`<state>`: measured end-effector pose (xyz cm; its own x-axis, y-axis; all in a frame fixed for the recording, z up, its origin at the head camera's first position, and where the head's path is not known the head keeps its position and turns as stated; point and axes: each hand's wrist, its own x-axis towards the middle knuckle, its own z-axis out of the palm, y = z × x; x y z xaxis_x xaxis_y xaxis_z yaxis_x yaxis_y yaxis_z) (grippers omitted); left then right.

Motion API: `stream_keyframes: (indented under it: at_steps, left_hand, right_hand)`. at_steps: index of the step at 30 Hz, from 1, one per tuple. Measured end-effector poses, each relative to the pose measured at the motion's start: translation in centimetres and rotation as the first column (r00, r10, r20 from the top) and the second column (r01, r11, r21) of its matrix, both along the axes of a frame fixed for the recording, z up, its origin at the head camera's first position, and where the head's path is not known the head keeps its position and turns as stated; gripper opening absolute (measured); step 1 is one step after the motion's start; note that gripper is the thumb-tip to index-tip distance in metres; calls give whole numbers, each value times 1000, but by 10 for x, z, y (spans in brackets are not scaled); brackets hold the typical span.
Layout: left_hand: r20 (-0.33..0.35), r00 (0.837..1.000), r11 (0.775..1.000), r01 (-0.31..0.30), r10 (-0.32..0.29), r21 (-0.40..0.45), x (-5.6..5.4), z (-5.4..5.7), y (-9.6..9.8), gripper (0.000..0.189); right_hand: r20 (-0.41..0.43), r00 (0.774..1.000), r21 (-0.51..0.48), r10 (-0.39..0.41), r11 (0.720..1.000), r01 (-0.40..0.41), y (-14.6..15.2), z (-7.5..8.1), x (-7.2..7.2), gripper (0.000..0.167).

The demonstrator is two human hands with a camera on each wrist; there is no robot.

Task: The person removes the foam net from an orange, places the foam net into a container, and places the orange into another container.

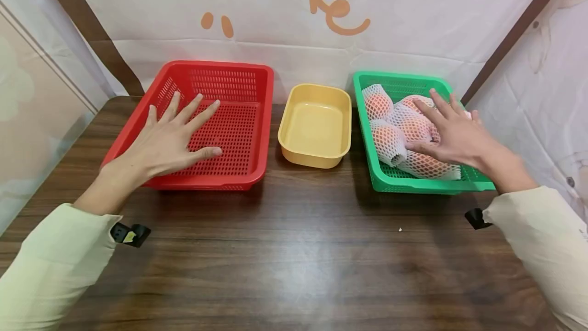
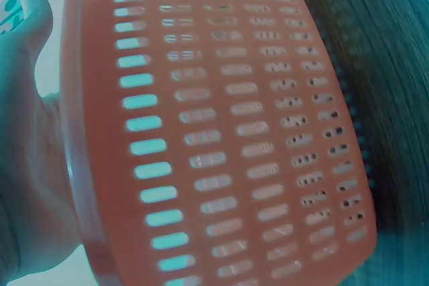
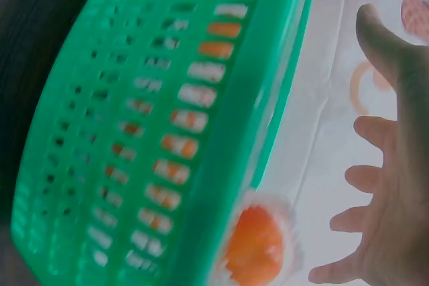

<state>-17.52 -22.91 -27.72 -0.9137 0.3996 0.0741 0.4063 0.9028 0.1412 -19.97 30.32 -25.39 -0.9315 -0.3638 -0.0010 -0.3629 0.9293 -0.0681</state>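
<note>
My left hand (image 1: 172, 137), fingers spread and straight, hovers over the red basket (image 1: 264, 132) and holds nothing. In the left wrist view the slotted side of the red basket (image 2: 201, 132) fills the middle, with part of the left hand (image 2: 33, 145) beyond its rim. Above the green basket (image 1: 374, 178) my right hand (image 1: 455, 129) is also spread with straight fingers. Several orange-red round fruits (image 1: 413, 129) in white foam nets lie in that basket, some hidden behind the hand. The right wrist view shows the right hand (image 3: 395, 185) above the rim of the green basket (image 3: 221, 165).
A yellow tray (image 1: 317, 160) stands between the two baskets. All three sit along the back of a dark wooden table (image 1: 294, 249), against a printed white cloth (image 1: 312, 55). A tiny white scrap (image 1: 400, 229) lies on the wood in front of the green basket.
</note>
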Motion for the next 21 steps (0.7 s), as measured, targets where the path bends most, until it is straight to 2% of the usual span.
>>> stream_keyframes:
  at_steps: [5,12,16,21]
  left_hand:
    - [-18,1000,999,14,-13,31,2,3,6,88]
    - [-4,1000,997,26,-26,79,4,1,16,91]
    - [-17,1000,995,26,-24,93,4,-1,17,91]
    - [-18,1000,996,22,-20,85,5,1,19,92]
  right_hand:
    - [-5,998,-33,-61,998,61,19,-4,-3,93]
    - [-10,998,-79,-70,994,69,35,-9,-9,94]
    - [-22,996,-96,-90,992,88,41,-11,-13,87]
    - [10,991,-103,-132,986,132,46,-12,-17,76]
